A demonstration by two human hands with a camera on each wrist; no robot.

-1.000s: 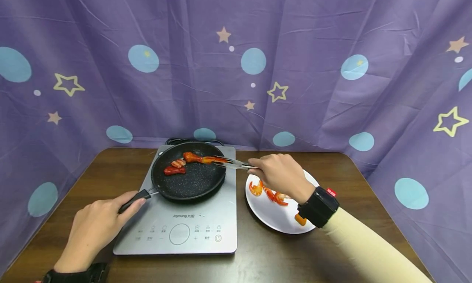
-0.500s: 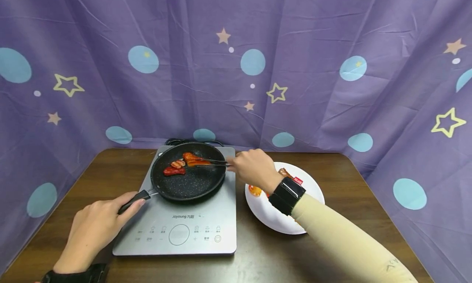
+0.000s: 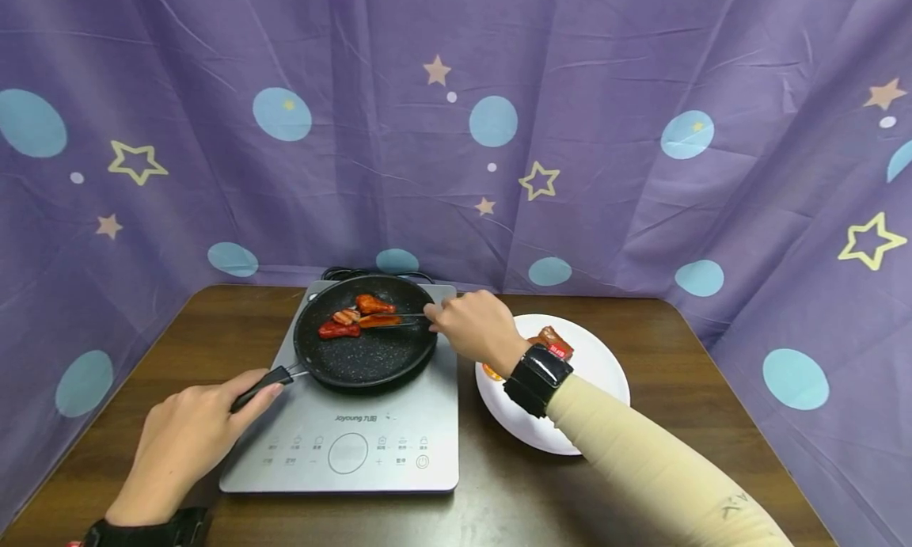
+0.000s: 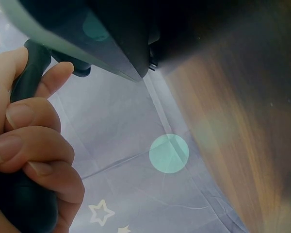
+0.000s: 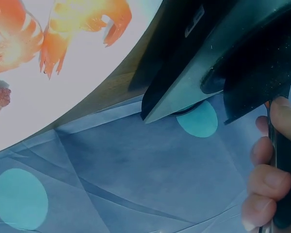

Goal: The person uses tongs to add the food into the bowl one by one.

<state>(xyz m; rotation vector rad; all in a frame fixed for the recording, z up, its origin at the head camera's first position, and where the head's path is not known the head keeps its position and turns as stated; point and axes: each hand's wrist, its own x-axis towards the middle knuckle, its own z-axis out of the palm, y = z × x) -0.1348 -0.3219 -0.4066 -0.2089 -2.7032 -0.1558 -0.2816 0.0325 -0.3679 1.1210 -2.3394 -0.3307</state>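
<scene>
My left hand [image 3: 188, 428] grips the black handle [image 3: 260, 389] of a frying pan [image 3: 363, 361]; its curled fingers [image 4: 39, 141] show in the left wrist view. With my right hand [image 3: 472, 325] I hold metal tongs [image 3: 413, 315] over the pan's right rim. The tongs' tips reach an orange, elongated food piece [image 3: 380, 321] in the pan; whether they still pinch it I cannot tell. Around it lie a drumstick [image 3: 375, 303], a striped grilled piece [image 3: 347, 317] and a dark red piece [image 3: 339, 330]. In the right wrist view, fingers [image 5: 269, 182] wrap the tongs' handle.
The pan sits on a silver induction cooker [image 3: 285, 472], with a black cord [image 3: 340, 274] behind. Right of it, a white plate [image 3: 598, 373] holds shrimp [image 5: 85, 24] and a brown meat piece [image 3: 558, 341], partly under my right forearm. A purple curtain [image 3: 456, 238] hangs behind the wooden table [image 3: 499, 499].
My right hand has moved left with the tongs, bringing the orange piece from beside the drumstick's end to in front of the drumstick. The left hand and pan have stayed put.
</scene>
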